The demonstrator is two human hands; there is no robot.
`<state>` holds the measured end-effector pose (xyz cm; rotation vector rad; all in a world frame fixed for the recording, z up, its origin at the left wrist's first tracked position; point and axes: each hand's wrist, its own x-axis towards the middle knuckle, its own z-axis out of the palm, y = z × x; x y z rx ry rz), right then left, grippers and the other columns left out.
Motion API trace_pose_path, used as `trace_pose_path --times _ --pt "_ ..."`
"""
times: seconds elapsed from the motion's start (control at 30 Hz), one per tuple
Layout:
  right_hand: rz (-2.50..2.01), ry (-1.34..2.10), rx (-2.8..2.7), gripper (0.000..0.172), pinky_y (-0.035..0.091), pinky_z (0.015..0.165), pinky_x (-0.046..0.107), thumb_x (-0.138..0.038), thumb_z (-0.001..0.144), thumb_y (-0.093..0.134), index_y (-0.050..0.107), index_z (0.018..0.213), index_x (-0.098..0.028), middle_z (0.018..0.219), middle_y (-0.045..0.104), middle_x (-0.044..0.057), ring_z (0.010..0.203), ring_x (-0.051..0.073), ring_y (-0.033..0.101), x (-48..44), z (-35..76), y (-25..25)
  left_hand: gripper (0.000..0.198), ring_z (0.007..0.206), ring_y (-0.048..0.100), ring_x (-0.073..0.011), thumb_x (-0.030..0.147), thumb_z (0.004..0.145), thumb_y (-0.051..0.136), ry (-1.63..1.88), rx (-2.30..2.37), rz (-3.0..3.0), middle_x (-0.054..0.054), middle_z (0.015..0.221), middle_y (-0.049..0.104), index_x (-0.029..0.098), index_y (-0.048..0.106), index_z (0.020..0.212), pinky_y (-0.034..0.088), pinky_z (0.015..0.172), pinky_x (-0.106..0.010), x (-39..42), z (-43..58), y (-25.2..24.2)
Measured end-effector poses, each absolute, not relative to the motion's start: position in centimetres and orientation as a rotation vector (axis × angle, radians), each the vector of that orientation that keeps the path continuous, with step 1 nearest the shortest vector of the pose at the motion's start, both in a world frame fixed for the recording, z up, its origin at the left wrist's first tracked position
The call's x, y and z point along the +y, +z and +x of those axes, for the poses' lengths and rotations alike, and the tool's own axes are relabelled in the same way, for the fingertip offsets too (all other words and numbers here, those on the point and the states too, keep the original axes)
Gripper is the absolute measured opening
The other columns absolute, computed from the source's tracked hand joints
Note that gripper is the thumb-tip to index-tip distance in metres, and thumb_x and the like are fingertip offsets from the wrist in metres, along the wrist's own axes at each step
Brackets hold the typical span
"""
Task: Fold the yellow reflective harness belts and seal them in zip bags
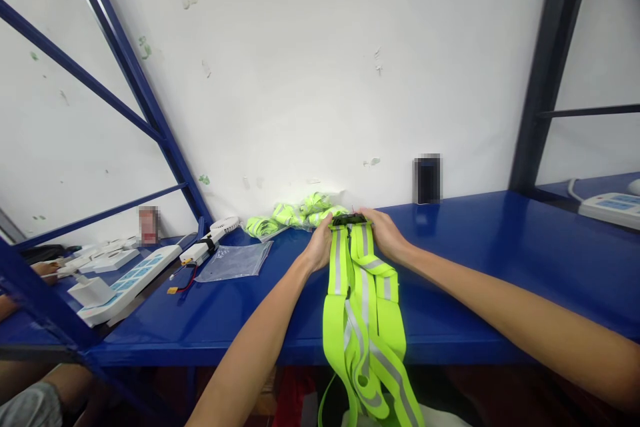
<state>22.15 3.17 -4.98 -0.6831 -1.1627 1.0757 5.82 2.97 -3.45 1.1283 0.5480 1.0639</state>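
A bundle of neon-yellow reflective straps with grey stripes hangs from both hands over the table's front edge. At its top is a black piece, perhaps a buckle, spanning the gap between the hands. My left hand is closed on the left end of this top, and my right hand grips the right end. Both sets of fingertips are partly hidden behind the straps. Beyond the hands, against the wall, lie rolled yellow straps in clear plastic bags. A flat clear bag rests left of my left hand.
The blue table meets a white wall. Left are a white handheld device, a yellow-ended cable, a power strip and a blue frame post. A dark upright object stands right. Another person's hand shows far left.
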Motion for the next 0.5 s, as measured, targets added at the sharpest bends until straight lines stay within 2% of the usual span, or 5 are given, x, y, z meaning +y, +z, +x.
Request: trace_pose_path --times 0.1,0.2,0.33,0.37,0.5 --pt "-0.722 1.070 -1.226 0.028 0.049 0.087 0.035 -0.033 0.069 0.069 0.071 0.095 -0.020 0.095 0.071 0.003 0.094 0.023 0.064 2.8 22.3 -4.7 0.044 0.100 0.064 -0.0264 0.032 0.075 0.064 1.122 0.546 1.056 -0.007 0.102 0.068 0.020 0.055 0.116 0.050 0.090 -0.040 3.4 5.8 -3.5" --pt "-0.696 1.188 -1.135 0.058 0.052 0.084 0.036 -0.018 0.060 0.076 0.062 0.116 -0.025 0.098 0.071 0.002 0.089 0.022 0.066 2.2 22.3 -4.3 0.054 0.097 0.065 -0.0248 0.019 0.065 0.070 1.259 0.524 1.030 -0.004 0.099 0.068 0.021 0.052 0.116 0.050 0.091 -0.040 3.9 5.6 -3.5" --pt "-0.704 1.386 -1.137 0.035 0.055 0.080 0.039 -0.024 0.070 0.072 0.064 0.103 -0.020 0.095 0.072 0.008 0.084 0.025 0.068 1.2 22.2 -3.6 0.050 0.101 0.064 -0.0262 0.020 0.063 0.077 1.319 0.506 1.126 -0.009 0.103 0.069 0.015 0.057 0.109 0.049 0.092 -0.039 4.0 5.3 -3.3" --pt "-0.721 1.393 -1.159 0.034 0.056 0.078 0.040 -0.026 0.073 0.070 0.063 0.105 -0.020 0.095 0.072 0.008 0.082 0.025 0.069 1.0 22.1 -3.5 0.049 0.103 0.064 -0.0266 0.021 0.063 0.077 1.313 0.486 1.166 -0.010 0.105 0.068 0.014 0.058 0.108 0.049 0.092 -0.039 4.1 5.3 -3.4" --pt "-0.714 1.342 -1.195 0.055 0.056 0.067 0.040 -0.026 0.077 0.067 0.047 0.128 -0.030 0.093 0.072 0.002 0.070 0.022 0.069 0.2 22.0 -3.0 0.056 0.104 0.063 -0.0244 0.024 0.068 0.077 1.313 0.463 1.274 -0.008 0.114 0.065 0.021 0.054 0.119 0.051 0.089 -0.036 4.2 5.2 -4.0"
